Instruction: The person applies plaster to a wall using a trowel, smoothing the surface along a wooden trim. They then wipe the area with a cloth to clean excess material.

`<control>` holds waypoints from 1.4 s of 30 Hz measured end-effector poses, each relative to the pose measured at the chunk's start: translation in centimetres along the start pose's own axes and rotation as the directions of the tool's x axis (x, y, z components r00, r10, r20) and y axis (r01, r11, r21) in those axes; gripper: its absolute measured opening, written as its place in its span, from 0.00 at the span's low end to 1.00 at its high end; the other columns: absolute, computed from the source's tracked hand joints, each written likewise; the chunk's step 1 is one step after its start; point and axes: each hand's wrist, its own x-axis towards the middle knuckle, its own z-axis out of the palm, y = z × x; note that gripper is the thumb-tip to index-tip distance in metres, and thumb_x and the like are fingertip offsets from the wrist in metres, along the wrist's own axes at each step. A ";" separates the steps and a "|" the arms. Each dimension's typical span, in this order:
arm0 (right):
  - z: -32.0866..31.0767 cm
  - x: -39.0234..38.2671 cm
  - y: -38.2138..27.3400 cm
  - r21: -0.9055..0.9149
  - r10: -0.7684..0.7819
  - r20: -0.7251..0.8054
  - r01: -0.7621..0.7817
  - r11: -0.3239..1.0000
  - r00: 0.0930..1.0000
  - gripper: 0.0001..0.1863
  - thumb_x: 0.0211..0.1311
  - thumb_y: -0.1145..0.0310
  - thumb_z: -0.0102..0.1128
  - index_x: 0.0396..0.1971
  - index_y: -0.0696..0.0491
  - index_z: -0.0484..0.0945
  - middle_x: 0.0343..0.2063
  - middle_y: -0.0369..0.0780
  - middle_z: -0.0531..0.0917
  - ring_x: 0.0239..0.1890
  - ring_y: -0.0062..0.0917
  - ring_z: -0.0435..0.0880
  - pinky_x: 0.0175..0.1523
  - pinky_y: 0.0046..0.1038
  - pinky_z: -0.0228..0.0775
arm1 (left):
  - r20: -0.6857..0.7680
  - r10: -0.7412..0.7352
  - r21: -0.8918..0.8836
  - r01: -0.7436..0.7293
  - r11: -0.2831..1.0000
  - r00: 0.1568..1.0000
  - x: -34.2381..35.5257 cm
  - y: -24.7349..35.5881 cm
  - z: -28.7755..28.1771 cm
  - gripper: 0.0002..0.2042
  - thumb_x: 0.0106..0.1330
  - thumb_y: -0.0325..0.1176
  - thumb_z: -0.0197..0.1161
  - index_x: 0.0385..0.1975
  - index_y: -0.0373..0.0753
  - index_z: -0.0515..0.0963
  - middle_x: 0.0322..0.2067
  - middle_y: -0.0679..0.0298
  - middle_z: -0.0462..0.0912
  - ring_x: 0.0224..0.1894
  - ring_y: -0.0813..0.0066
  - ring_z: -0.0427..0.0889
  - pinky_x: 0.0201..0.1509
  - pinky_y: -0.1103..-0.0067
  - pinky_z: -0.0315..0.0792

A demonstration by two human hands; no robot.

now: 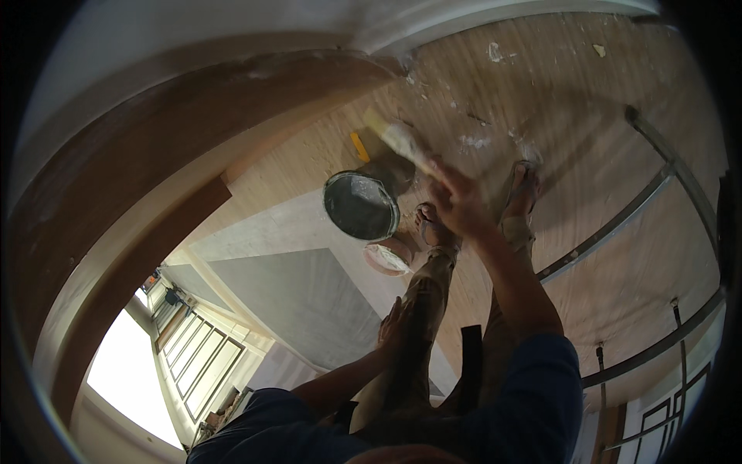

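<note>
We note the right hand (456, 197) gripping a blurred, pale, elongated tool (400, 141) above the wood-grained floor (448, 66), near the round, dark bucket (334, 210); the left hand (392, 322) rests, fingers extended, against the fabric-covered leg (425, 304).

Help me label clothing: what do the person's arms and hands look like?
The right sleeve and left sleeve are short and dark blue; the right forearm and left forearm are bare. The right hand and left hand wear no gloves.
</note>
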 end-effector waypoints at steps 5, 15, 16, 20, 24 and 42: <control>0.8 8.1 -1.6 -0.058 -0.317 -0.080 0.313 0.948 0.945 0.24 0.62 0.76 0.65 0.60 0.49 0.78 0.38 0.45 0.86 0.35 0.37 0.88 0.38 0.35 0.81 | 0.010 0.068 0.161 -0.068 0.985 0.998 0.3 -2.7 2.1 0.27 0.77 0.44 0.49 0.74 0.45 0.62 0.75 0.45 0.56 0.73 0.48 0.65 0.73 0.59 0.63; 4.0 13.7 14.5 -0.211 -0.113 -0.125 0.085 0.974 0.986 0.30 0.58 0.81 0.63 0.60 0.39 0.80 0.34 0.39 0.85 0.33 0.34 0.85 0.41 0.35 0.81 | -0.230 0.323 0.110 -0.306 0.946 0.918 1.0 -2.9 2.2 0.39 0.64 0.43 0.71 0.72 0.36 0.61 0.73 0.44 0.58 0.74 0.48 0.61 0.75 0.62 0.61; 3.9 13.9 16.8 -0.239 -0.047 -0.116 0.018 0.971 0.992 0.30 0.58 0.81 0.63 0.59 0.39 0.80 0.35 0.40 0.85 0.34 0.35 0.85 0.42 0.36 0.81 | -0.244 0.365 0.154 -0.335 0.929 0.899 1.2 -2.5 1.6 0.40 0.63 0.43 0.72 0.72 0.35 0.61 0.73 0.44 0.59 0.74 0.48 0.61 0.75 0.62 0.61; 4.6 14.8 19.7 -0.429 0.109 -0.084 -0.134 0.893 0.991 0.23 0.62 0.72 0.59 0.58 0.40 0.81 0.40 0.44 0.86 0.41 0.40 0.86 0.48 0.40 0.80 | -0.079 0.102 -0.098 -0.110 0.989 0.992 0.9 -1.4 0.4 0.41 0.63 0.45 0.71 0.73 0.37 0.60 0.73 0.42 0.58 0.74 0.46 0.62 0.74 0.62 0.62; 5.2 16.3 19.8 -0.554 0.142 -0.101 -0.174 0.814 0.985 0.22 0.64 0.71 0.58 0.58 0.42 0.81 0.39 0.45 0.85 0.41 0.42 0.86 0.47 0.41 0.80 | 0.050 -0.065 -0.011 0.065 0.998 0.997 0.2 1.1 -2.4 0.42 0.64 0.47 0.69 0.75 0.42 0.57 0.75 0.43 0.55 0.74 0.44 0.62 0.73 0.61 0.64; -1.4 10.1 -31.1 -0.273 -0.367 0.074 0.373 0.887 0.927 0.34 0.52 0.81 0.63 0.63 0.47 0.76 0.30 0.44 0.80 0.30 0.42 0.82 0.35 0.42 0.77 | -0.171 -0.137 0.048 0.147 0.988 0.976 -10.1 2.5 -8.6 0.41 0.71 0.62 0.55 0.79 0.53 0.49 0.78 0.44 0.44 0.77 0.38 0.50 0.76 0.51 0.55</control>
